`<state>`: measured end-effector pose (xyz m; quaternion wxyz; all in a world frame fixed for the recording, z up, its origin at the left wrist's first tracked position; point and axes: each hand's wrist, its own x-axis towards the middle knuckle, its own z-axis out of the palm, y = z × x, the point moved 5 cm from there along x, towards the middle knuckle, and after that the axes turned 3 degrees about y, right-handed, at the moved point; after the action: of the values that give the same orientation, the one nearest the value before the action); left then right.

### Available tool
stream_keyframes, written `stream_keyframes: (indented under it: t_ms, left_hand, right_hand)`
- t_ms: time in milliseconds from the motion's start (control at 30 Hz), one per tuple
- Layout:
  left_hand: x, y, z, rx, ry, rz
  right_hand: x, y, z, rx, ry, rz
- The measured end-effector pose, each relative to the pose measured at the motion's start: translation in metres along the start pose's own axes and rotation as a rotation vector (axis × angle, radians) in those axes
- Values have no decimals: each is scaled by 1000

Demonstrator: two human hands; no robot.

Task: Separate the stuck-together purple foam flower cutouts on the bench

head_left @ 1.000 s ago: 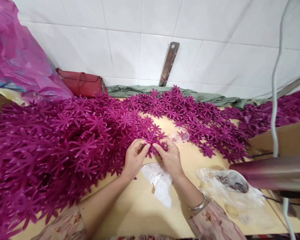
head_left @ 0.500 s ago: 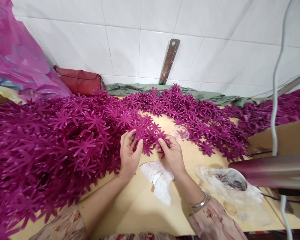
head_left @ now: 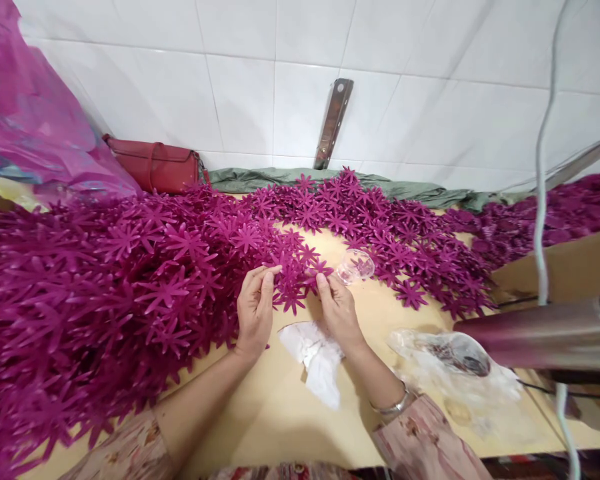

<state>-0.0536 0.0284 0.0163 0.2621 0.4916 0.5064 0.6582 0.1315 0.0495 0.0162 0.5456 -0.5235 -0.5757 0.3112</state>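
Observation:
My right hand [head_left: 339,308] pinches a magenta flower-shaped piece [head_left: 321,267] between thumb and fingers. Left of it, my left hand [head_left: 255,312] is closed with the thumb pressed against the fingers; whatever it may hold is too small or hidden to make out. Loose flower pieces [head_left: 293,293] lie between the two hands. Beside my left hand rises a large heap of the same narrow-petalled pieces [head_left: 165,293]. A small clear plastic cup or lid [head_left: 355,267] stands just beyond my right hand. Crumpled white tissue [head_left: 314,360] lies on the table [head_left: 285,433] between my forearms.
More flower pieces [head_left: 380,227] spread along the back. A red bag [head_left: 153,163] and a pink plastic bag [head_left: 45,113] stand at left. At right are a clear plastic bag [head_left: 460,367], a metallic cylinder [head_left: 535,332], a hanging white cable [head_left: 541,200] and a cardboard edge [head_left: 555,263].
My left hand's thumb and fingers have closed together, where they were apart before. My right hand has shifted slightly left with the flower piece. The view has turned a little.

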Motion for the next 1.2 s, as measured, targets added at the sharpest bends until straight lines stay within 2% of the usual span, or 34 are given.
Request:
stream_keyframes:
  t_ms: [133, 367, 500, 633, 700, 800, 900, 1000, 1100, 1200]
  left_hand:
    - [2, 1, -3, 26, 28, 21]
    - [-4, 2, -4, 15, 64, 62]
    - [-19, 15, 2, 32, -122, 175]
    - [-28, 18, 12, -30, -330, 137]
    - [-28, 15, 14, -99, -356, 77]
    - [-25, 12, 14, -171, -316, 15]
    - [-21, 8, 11, -154, -227, -9]
    - [-15, 3, 9, -118, -147, -11]
    - [-12, -4, 12, -189, -126, -90]
    - [-13, -8, 16, -318, -139, -177]
  right_hand:
    - [3, 0, 3, -25, -23, -137]
    - [3, 11, 2, -91, -42, -180]
    - [3, 15, 2, -84, -114, -165]
    - [5, 16, 4, 234, -165, -18]
    - [7, 13, 5, 395, -175, 36]
    - [7, 2, 4, 455, -166, 15]
    - [3, -13, 0, 375, -162, -100]
    - [-3, -24, -3, 126, -126, -262]
    - [-7, -34, -5, -80, -23, -414]
    - [-7, -37, -4, -147, 11, -432]
